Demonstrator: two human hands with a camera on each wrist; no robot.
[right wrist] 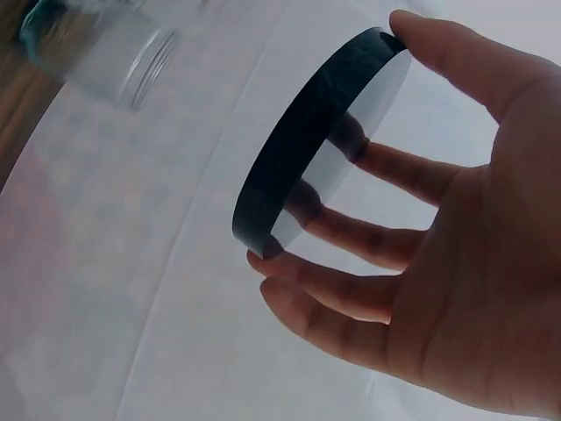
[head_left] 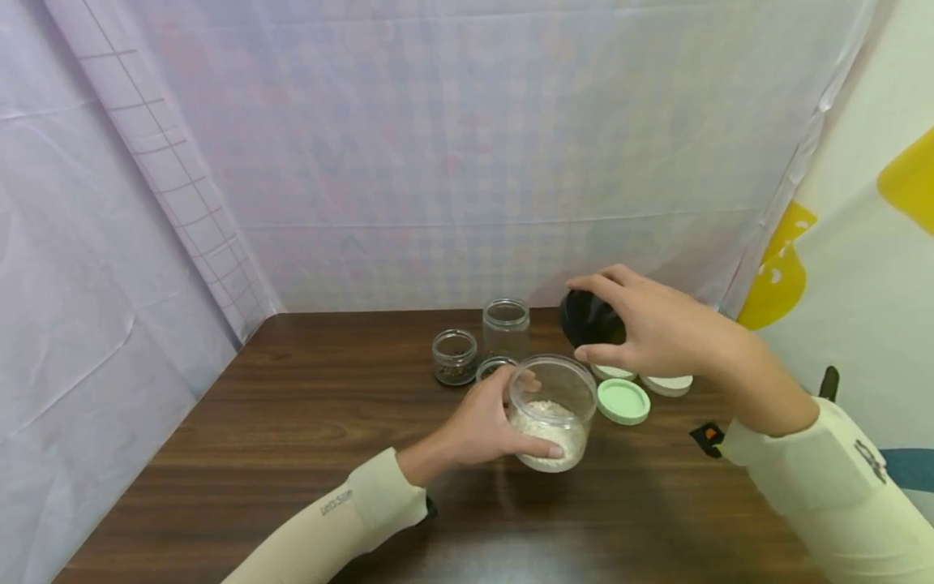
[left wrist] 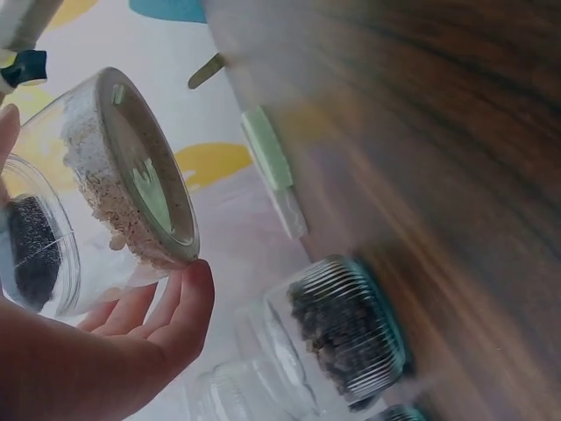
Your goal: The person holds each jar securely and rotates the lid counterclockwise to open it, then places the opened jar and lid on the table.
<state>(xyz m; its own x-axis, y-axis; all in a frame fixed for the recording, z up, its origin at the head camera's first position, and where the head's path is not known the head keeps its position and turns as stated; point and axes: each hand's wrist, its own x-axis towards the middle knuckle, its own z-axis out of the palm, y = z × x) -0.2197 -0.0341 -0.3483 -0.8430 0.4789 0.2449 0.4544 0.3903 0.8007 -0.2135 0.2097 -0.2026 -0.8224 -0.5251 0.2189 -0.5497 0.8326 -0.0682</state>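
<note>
My left hand (head_left: pixel 481 422) grips a clear, wide-mouthed jar (head_left: pixel 572 397) from its left side, raised above the table. Pale, grain-like bits (head_left: pixel 549 426) fill its lower part; in the left wrist view they lie banked against one side of the jar (left wrist: pixel 131 167). To the right of the jar and slightly higher, my right hand (head_left: pixel 667 328) pinches a round black lid (head_left: pixel 584 316) by its rim. The right wrist view shows the lid (right wrist: pixel 307 140) tilted between thumb and fingertips, the palm off it. Lid and jar are apart.
Behind the held jar stand a small glass jar (head_left: pixel 455 361) with dark bits and a taller clear jar (head_left: pixel 506 328). Another jar (head_left: pixel 496 365) is partly hidden by my left hand. A pale green lid (head_left: pixel 623 401) and whitish lids (head_left: pixel 667 385) lie at the right.
</note>
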